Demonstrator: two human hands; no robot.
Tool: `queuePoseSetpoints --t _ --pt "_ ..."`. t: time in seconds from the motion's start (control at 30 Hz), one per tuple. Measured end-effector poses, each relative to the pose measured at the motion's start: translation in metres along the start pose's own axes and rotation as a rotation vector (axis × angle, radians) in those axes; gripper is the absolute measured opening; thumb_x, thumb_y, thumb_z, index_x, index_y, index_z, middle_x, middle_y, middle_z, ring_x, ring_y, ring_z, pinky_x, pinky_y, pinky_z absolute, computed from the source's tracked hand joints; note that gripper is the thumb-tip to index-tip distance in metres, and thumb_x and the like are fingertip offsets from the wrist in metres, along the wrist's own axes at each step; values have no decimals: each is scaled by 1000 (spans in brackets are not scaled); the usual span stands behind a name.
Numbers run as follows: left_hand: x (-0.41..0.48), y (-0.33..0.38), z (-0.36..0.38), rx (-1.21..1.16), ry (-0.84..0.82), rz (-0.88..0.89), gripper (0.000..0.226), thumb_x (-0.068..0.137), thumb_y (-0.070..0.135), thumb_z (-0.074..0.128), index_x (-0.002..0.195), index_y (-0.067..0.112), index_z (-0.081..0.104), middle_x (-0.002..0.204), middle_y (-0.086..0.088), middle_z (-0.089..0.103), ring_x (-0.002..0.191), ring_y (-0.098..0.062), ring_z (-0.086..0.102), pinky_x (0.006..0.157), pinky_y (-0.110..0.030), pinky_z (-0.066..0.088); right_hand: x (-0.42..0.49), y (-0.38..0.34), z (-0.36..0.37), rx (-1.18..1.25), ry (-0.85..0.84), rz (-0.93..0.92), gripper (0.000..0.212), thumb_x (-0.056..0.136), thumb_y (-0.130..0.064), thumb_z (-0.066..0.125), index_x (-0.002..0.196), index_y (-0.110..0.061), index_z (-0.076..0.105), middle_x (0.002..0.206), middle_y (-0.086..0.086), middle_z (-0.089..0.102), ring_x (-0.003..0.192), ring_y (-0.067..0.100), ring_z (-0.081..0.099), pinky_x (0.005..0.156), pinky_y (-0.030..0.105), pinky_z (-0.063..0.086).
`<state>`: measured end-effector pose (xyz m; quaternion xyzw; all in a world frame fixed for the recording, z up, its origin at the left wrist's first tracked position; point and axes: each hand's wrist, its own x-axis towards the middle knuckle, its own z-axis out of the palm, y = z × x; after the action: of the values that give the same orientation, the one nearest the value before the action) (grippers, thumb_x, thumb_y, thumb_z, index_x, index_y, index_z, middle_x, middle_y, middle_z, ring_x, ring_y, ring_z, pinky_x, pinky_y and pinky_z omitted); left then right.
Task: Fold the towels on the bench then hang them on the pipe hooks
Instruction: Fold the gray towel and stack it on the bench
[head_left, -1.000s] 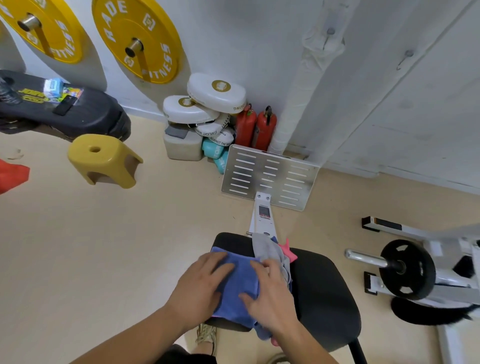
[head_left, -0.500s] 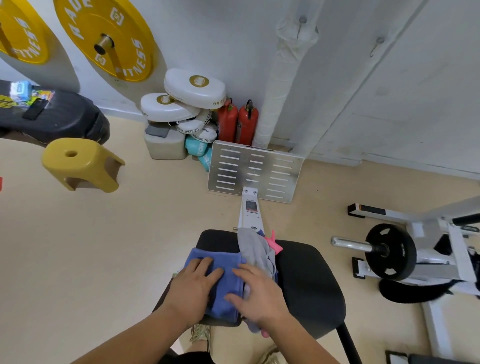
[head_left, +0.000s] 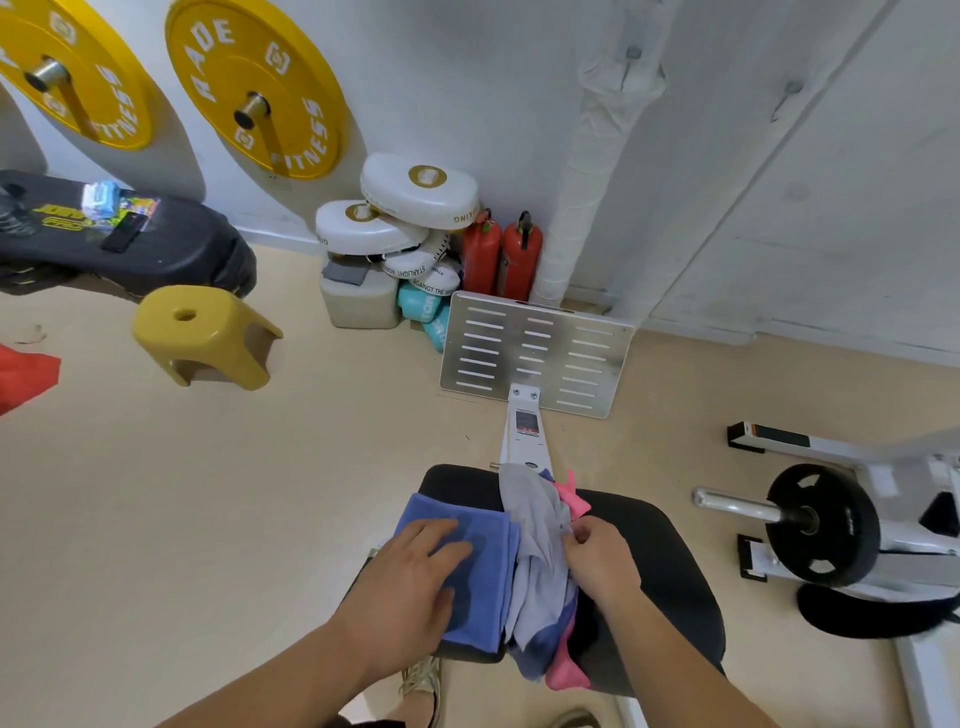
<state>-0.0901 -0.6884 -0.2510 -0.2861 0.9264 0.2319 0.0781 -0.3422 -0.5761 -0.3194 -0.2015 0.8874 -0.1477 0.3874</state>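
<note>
Two hands on the black padded bench seat (head_left: 654, 566): your left hand (head_left: 410, 582) lies flat on the folded blue terry towel (head_left: 485, 587) at its left edge; your right hand (head_left: 600, 564) pinches the crumpled grey cloth towel (head_left: 535, 514) mid-seat. Tugging could drag the pink towel (head_left: 566, 673) off its front.

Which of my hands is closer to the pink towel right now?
Right. The right hand pinches the grey towel beside the pink towel; the left hand rests on the blue towel, farther away.
</note>
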Motion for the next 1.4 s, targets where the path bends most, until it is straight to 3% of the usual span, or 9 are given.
queuePoseSetpoints --t 0.13,0.3,0.43,0.6,0.8,0.97,1.07,1.17,1.4 --pt "-3 -2 -1 -25 11 9 47 84 34 64 131 33 62 144 7 57 129 -17 58 101 -32 53 -12 -9 -7 387 50 57 9 94 -18 58 87 -14 55 81 5 61 70 16 55 65 32 48" --pt "2 1 -2 -37 -116 14 56 94 36 53 149 31 46 159 7 41 143 -18 44 111 -35 46 -59 -10 -42 845 321 106 15 102 -22 50 96 -9 54 87 10 60 80 23 55 70 38 48" --pt "6 1 2 52 -209 -25 59 99 36 47 156 26 34 161 6 35 144 -17 39 111 -34 44 -113 -15 -86 882 408 -20 17 105 -32 52 99 -17 58 77 7 61 71 20 57 68 38 46" --pt "10 17 -1 32 -100 -2 48 96 41 43 141 25 54 144 6 54 130 -18 52 102 -30 49 -156 -19 -110 942 338 -99 16 100 -28 64 88 -17 63 72 9 60 73 24 53 70 42 43" --pt "2 124 -49 -607 78 152 31 86 54 56 109 34 65 99 25 63 94 3 61 80 -12 48 -199 -23 -125 1126 180 -156 17 95 -9 65 86 3 58 82 23 64 77 36 59 72 46 54" --pt "2 198 -77 -852 132 250 3 95 29 68 97 30 71 91 12 69 90 -8 66 81 -21 54 -233 -18 -143 1119 108 -292 14 82 -16 74 80 -4 67 83 24 70 76 32 68 69 39 57" --pt "-2 222 -85 -902 65 145 20 87 39 77 79 31 61 80 4 64 77 -11 62 72 -20 53 -247 2 -170 1008 106 -374 17 78 -20 76 78 -3 71 77 17 69 75 27 65 69 31 56" --pt "-7 252 -92 -893 2 135 22 79 42 81 80 34 61 80 2 64 71 -6 58 70 -24 52 -258 31 -200 970 64 -435 19 83 -19 72 84 -1 70 82 22 69 80 29 65 80 39 56" --pt "-16 314 -107 -803 155 258 23 83 35 79 78 25 59 64 9 53 60 -5 48 58 -22 42 -268 87 -256 915 205 -511 10 102 -20 59 93 -17 60 82 14 68 81 24 61 75 40 50"
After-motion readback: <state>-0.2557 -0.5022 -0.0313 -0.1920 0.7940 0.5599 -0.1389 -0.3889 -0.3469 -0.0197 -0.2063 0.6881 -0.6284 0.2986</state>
